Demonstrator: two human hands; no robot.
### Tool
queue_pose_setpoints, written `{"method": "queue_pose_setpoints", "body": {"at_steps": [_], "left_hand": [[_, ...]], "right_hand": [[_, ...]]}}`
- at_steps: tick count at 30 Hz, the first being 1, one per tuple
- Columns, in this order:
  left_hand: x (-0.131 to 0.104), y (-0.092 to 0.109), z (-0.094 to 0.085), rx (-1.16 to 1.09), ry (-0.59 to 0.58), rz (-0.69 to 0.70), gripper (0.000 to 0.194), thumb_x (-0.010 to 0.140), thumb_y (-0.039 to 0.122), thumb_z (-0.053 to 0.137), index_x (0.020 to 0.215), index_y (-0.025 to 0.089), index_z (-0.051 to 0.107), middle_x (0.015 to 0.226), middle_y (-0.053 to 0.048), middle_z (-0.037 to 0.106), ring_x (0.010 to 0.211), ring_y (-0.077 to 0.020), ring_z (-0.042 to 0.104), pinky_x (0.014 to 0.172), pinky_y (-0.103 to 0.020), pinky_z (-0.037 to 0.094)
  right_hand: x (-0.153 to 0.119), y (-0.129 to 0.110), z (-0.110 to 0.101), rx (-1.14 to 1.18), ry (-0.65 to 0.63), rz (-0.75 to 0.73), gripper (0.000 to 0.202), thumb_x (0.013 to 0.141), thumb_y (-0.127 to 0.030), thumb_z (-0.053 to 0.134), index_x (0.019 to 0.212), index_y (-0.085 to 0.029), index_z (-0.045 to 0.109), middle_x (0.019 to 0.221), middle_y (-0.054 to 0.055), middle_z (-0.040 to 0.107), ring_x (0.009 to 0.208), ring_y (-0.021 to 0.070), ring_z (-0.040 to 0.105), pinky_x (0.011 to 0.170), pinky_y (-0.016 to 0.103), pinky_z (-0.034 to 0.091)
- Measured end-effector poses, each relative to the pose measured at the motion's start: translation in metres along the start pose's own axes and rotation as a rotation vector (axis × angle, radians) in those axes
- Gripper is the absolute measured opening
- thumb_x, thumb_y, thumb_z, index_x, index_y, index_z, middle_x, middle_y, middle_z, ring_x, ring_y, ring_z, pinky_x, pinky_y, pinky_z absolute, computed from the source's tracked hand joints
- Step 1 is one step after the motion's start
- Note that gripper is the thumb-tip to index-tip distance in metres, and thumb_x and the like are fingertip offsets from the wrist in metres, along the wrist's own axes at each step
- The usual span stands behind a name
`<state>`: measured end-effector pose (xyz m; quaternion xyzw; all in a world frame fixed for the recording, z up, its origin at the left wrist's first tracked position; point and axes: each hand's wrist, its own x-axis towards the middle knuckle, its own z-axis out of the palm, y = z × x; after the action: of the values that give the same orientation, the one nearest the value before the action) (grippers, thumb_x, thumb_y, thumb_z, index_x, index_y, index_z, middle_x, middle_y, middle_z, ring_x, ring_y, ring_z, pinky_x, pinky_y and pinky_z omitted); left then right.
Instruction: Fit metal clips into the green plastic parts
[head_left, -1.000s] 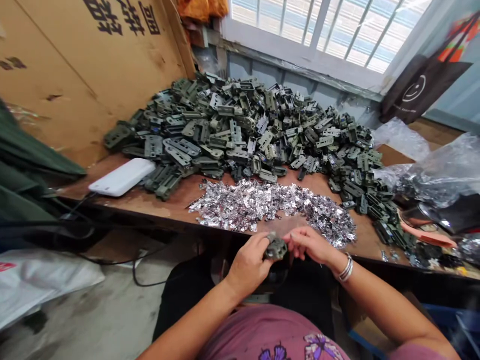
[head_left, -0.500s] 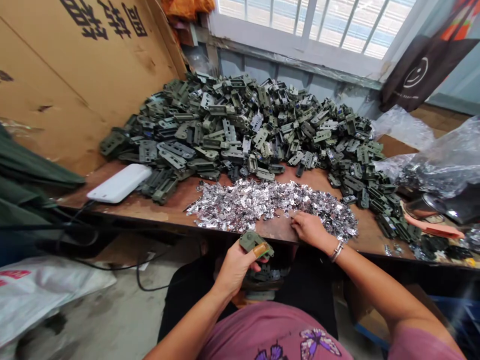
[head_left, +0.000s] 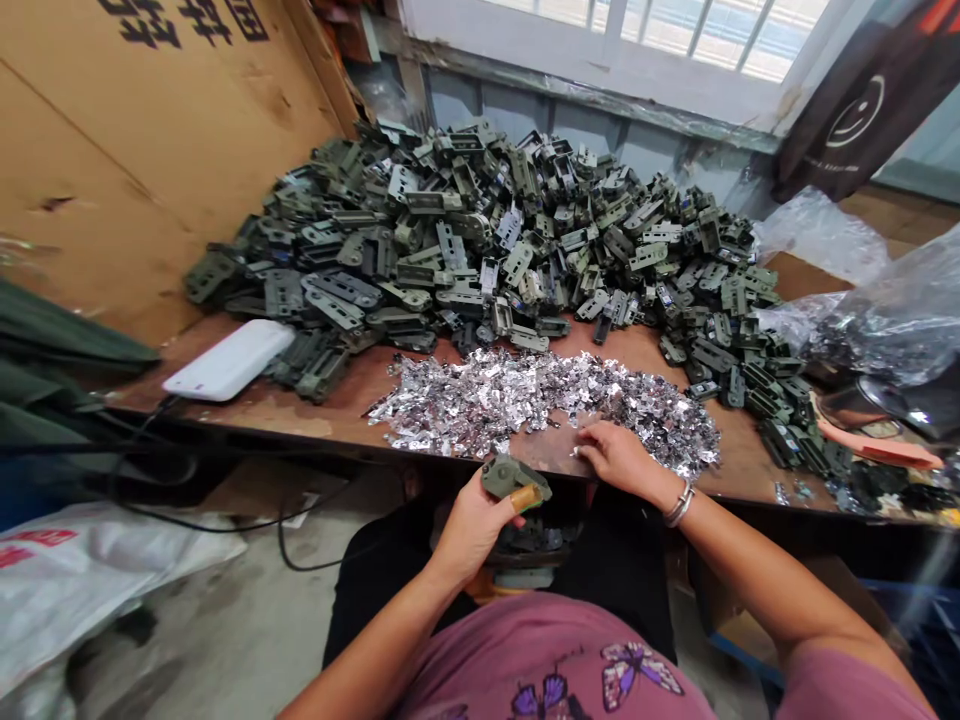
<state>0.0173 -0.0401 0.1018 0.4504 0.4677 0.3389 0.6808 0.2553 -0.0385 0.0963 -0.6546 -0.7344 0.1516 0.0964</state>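
Note:
In my left hand (head_left: 471,525) is a dark green housing (head_left: 510,478) with a rounded end, held just off the table's front edge. A yellow-brown wrap (head_left: 525,497) covers the tip of that thumb. Over the bare strip of table at the front, my right hand (head_left: 615,458) has its thumb and fingers drawn together. A tiny bright spot shows at the fingertips, too small to name. Just beyond them spreads a heap of small shiny metal pieces (head_left: 480,395).
A large pile of green housings (head_left: 450,240) covers the back of the brown table (head_left: 330,425). On the left lie a white power bank (head_left: 229,360) with a cable and a tall cardboard sheet (head_left: 150,150). At right are clear plastic bags (head_left: 900,310) and an orange-handled tool (head_left: 877,447).
The view has tilted down slightly. My right fingers have drawn back a little from the metal pieces toward the table edge. My left hand still holds the housing, turned slightly.

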Motion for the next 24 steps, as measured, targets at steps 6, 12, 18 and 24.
{"method": "queue_pose_setpoints", "body": {"at_steps": [6,12,18,24], "left_hand": [[0.005,-0.005,0.0,0.136,-0.009,0.12,0.032,0.065,0.029,0.08,0.085,0.016,0.059,0.077,0.0,0.068,0.072,-0.0149,0.061,0.07,-0.026,0.05],[0.001,-0.005,0.005,0.211,-0.074,0.197,0.039,0.066,0.027,0.079,0.1,0.018,0.062,0.097,-0.005,0.073,0.085,-0.0191,0.067,0.08,-0.03,0.052],[-0.008,-0.014,0.004,0.191,-0.165,0.199,0.038,0.065,0.023,0.08,0.1,0.018,0.063,0.11,-0.009,0.073,0.094,-0.0217,0.069,0.087,-0.034,0.054],[-0.015,-0.016,0.002,0.083,-0.146,0.093,0.04,0.061,0.027,0.084,0.094,0.019,0.063,0.103,-0.006,0.074,0.087,-0.0199,0.07,0.081,-0.031,0.056]], "right_hand": [[-0.005,-0.013,-0.001,0.143,0.035,-0.074,0.009,0.087,-0.015,0.06,0.08,-0.017,0.064,0.08,0.004,0.066,0.074,0.0154,0.06,0.069,0.026,0.043],[-0.02,-0.045,-0.015,0.375,0.063,-0.192,0.01,0.082,-0.01,0.058,0.077,-0.018,0.062,0.064,-0.002,0.06,0.057,0.0106,0.052,0.057,0.022,0.037],[-0.028,-0.046,-0.033,0.467,-0.175,-0.129,0.009,0.082,-0.012,0.065,0.076,-0.019,0.065,0.056,-0.005,0.059,0.051,0.009,0.053,0.054,0.021,0.038],[-0.051,-0.046,-0.025,0.351,0.077,-0.39,0.013,0.092,-0.017,0.052,0.089,-0.02,0.064,0.078,0.004,0.068,0.069,0.0145,0.063,0.064,0.026,0.049]]}}
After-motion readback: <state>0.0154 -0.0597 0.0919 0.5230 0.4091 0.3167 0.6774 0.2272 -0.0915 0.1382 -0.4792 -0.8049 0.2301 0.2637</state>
